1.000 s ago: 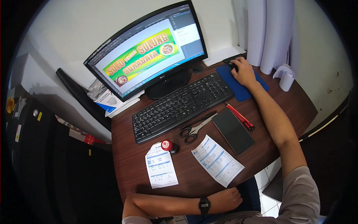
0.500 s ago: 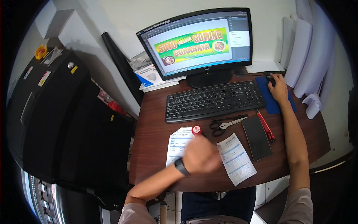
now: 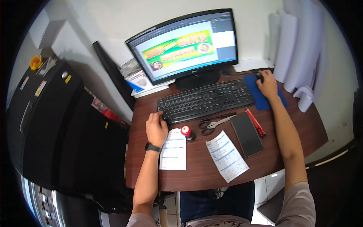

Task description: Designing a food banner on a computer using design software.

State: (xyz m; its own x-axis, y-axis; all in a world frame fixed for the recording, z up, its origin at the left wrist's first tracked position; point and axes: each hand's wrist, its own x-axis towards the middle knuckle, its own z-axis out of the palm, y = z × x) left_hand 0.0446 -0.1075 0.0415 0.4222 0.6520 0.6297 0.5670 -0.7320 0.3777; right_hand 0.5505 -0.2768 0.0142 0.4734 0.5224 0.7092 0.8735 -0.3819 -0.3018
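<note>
My left hand (image 3: 157,128) rests at the near left corner of the black keyboard (image 3: 206,101), fingers stretched out and apart, the fingertips at its edge keys. It holds nothing, and a dark watch band (image 3: 152,147) circles the wrist. Over at the right, my right hand (image 3: 269,86) is wrapped over a black mouse (image 3: 259,76) on a blue mouse pad (image 3: 261,100). Behind the keyboard, the monitor (image 3: 189,47) displays a green and yellow banner design. A white printed form (image 3: 174,153) lies beside my left wrist, with a red-topped stamp (image 3: 186,131) standing near its upper right corner.
Scissors (image 3: 216,124), a second form (image 3: 227,157), a dark phone (image 3: 247,135) and a red cutter (image 3: 256,123) lie on the brown desk (image 3: 181,183). White paper rolls (image 3: 305,53) stand at the right wall. A large black machine (image 3: 56,128) fills the left side.
My left hand has swung left from above the papers onto the keyboard's corner, uncovering the stamp and the left form. My right hand stays on the mouse. The whole view has shifted slightly.
</note>
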